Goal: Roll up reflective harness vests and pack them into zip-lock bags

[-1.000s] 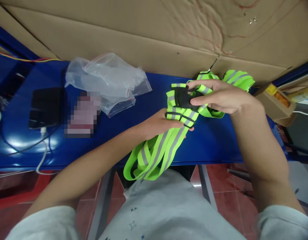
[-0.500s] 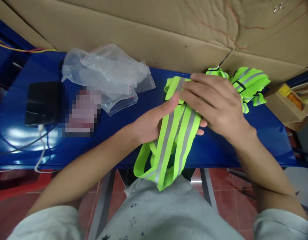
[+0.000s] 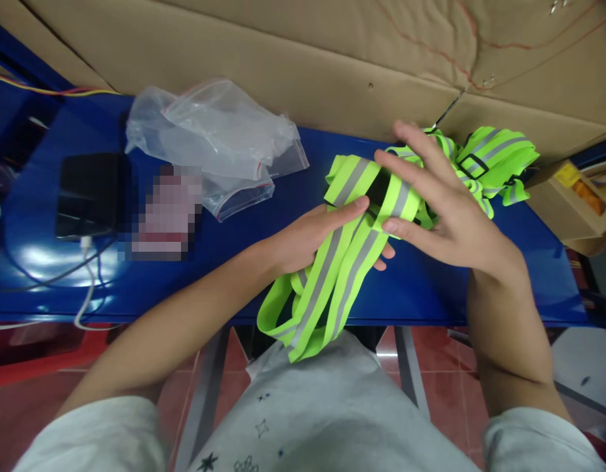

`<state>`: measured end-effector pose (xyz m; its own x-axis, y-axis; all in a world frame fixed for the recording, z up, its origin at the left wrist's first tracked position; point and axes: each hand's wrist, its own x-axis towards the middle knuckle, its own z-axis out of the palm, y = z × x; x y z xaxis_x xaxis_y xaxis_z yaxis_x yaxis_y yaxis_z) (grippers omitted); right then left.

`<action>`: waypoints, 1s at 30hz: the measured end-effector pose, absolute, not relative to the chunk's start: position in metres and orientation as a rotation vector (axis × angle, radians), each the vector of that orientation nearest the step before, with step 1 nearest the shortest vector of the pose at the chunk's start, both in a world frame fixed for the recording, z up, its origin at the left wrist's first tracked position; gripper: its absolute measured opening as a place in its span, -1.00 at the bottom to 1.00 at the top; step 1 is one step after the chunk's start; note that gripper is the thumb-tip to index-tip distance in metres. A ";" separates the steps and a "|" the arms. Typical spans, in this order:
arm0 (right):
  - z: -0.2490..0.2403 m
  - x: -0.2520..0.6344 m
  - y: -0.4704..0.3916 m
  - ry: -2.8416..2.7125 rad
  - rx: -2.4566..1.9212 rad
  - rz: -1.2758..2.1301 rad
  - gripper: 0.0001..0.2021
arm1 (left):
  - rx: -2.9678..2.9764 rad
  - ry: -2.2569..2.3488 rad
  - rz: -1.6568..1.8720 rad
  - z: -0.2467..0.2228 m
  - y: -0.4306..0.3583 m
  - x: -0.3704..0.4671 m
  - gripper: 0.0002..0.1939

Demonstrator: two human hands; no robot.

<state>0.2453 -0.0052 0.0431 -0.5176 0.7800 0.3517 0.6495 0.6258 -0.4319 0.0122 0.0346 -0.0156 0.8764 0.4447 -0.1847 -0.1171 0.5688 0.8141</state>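
Observation:
A folded fluorescent yellow-green reflective strap (image 3: 315,288) with a grey stripe lies across my left hand (image 3: 315,236). My left thumb presses on top of it while fingertips show beneath its right side. The lower loops hang past the table's front edge. At the strap's upper right end a loop stands open, and my right hand (image 3: 445,203) is beside it, fingers spread. The right thumb tip is at the loop's lower edge; I cannot tell whether it presses there. Behind that hand lies a pile of similar straps (image 3: 497,154) with black buckles.
Clear zip bags (image 3: 219,131) lie at the back of the blue table (image 3: 244,229). To the left are a black device (image 3: 89,196) with a white cable and a pixelated item (image 3: 165,213). A cardboard box (image 3: 568,203) stands at the right; cardboard sheeting (image 3: 293,59) lines the back.
My right hand has lifted off the folded strap and spread its fingers, and a loop at the upper end has opened out. My left hand keeps its hold.

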 end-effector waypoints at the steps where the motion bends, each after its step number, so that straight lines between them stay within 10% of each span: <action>1: 0.041 0.245 -0.004 -2.291 -1.158 0.315 -0.36 | 0.910 0.379 0.332 -0.014 0.034 0.012 -0.24; 10: 0.024 0.207 -0.006 -1.964 -1.366 0.233 -0.52 | 0.909 0.393 0.407 -0.019 0.031 0.017 -0.33; 15: 0.024 0.226 -0.006 -1.708 -1.237 1.063 -0.43 | 0.972 0.364 0.373 -0.014 0.025 0.013 -0.45; 19: 0.018 0.229 -0.011 -1.490 -1.148 1.519 -0.73 | 1.068 0.339 0.337 -0.010 0.027 0.012 -0.50; 30: 0.047 0.218 -0.015 -1.331 -1.051 0.648 -0.80 | 1.023 0.317 0.134 0.011 0.031 -0.001 -0.66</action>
